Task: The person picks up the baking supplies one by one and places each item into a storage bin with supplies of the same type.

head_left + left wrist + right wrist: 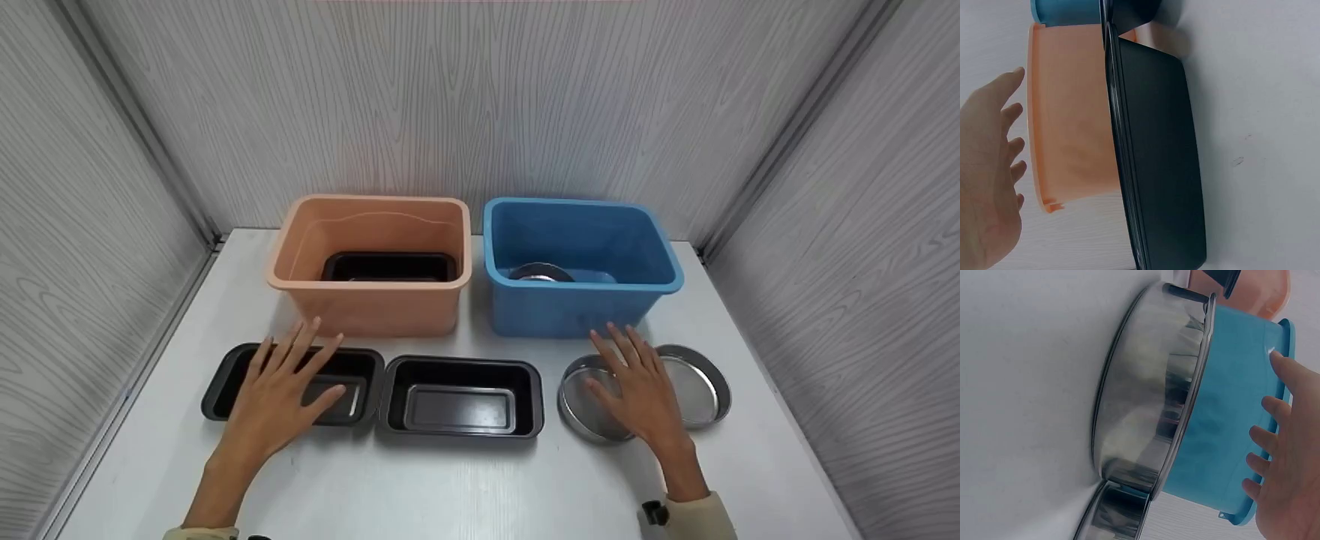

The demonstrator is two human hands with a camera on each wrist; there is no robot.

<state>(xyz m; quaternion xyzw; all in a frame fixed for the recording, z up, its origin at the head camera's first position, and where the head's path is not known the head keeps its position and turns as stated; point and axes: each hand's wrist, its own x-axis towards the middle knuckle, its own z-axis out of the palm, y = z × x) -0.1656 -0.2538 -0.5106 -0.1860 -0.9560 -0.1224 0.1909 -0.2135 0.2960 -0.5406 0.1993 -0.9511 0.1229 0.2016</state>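
Observation:
My left hand (276, 397) is spread with straight fingers above a black loaf pan (217, 390) on the table's left side. In the left wrist view a gap separates those fingers from the pan (1157, 157). A second black loaf pan (459, 409) sits beside the first, near the middle. On the other side my right hand (641, 394) hovers with fingers apart, partly hiding a round metal cake pan (581, 401). Another round pan (694, 390) stands just right of it. The right wrist view shows the hand above the round pan's wall (1140, 388), holding nothing.
A peach bin (375, 311) stands at the back left with a dark loaf pan (390, 266) inside. Next to it, a blue bin (570, 311) contains a round metal pan (540, 271). Grey wood-grain walls (480, 97) enclose the white table (450, 495) at the back and sides.

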